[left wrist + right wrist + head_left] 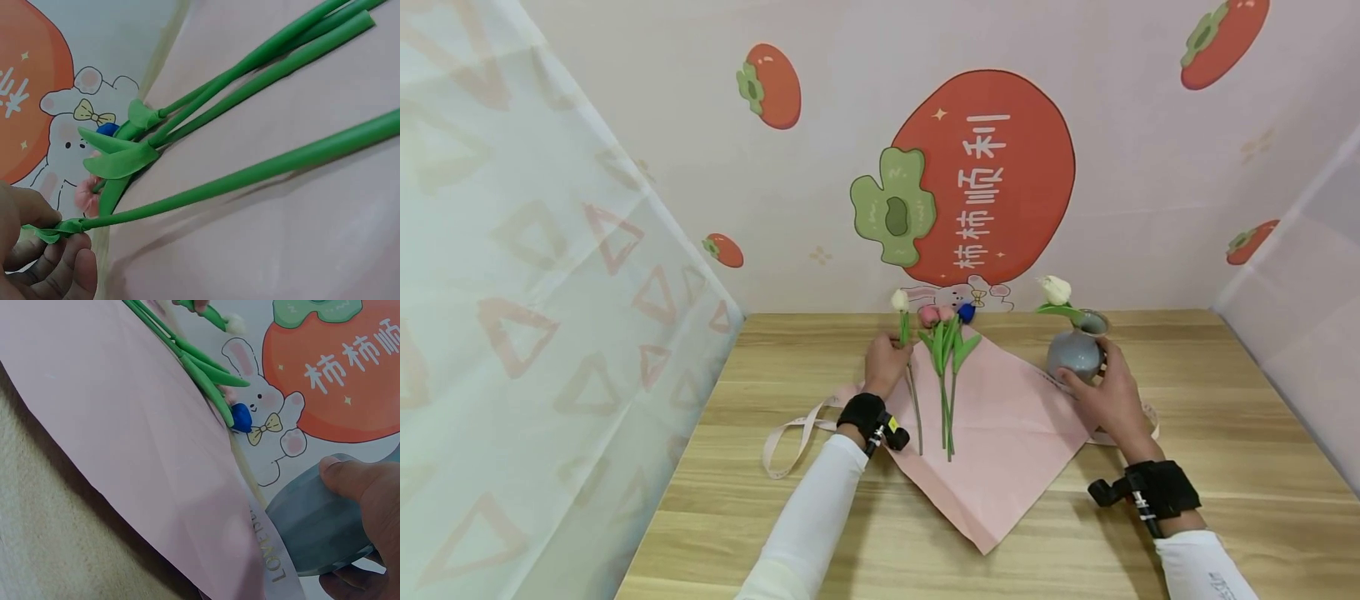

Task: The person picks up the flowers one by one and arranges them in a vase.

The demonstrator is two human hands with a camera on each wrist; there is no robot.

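Note:
My left hand [886,364] pinches a white tulip [900,301] just below its bloom, at the leaves. The tulip's long green stem [262,170] slants over pink wrapping paper [1000,417]. Beside it on the paper lie several tulips with pink blooms [929,316] and one blue bloom [966,312], their stems side by side. On the right, my right hand [1108,400] grips a round grey vase [1075,354], thumb on one side and fingers around the other. Another white tulip [1056,290] leans out of the vase's mouth. The vase's base overlaps the paper's right corner in the head view.
A pale ribbon [797,437] loops out on the left from under the paper; its lettered part [275,556] shows beside the vase. The wooden table [715,517] meets a persimmon-printed backdrop [820,192] at the back. A pale fabric side wall [572,292] stands on the left.

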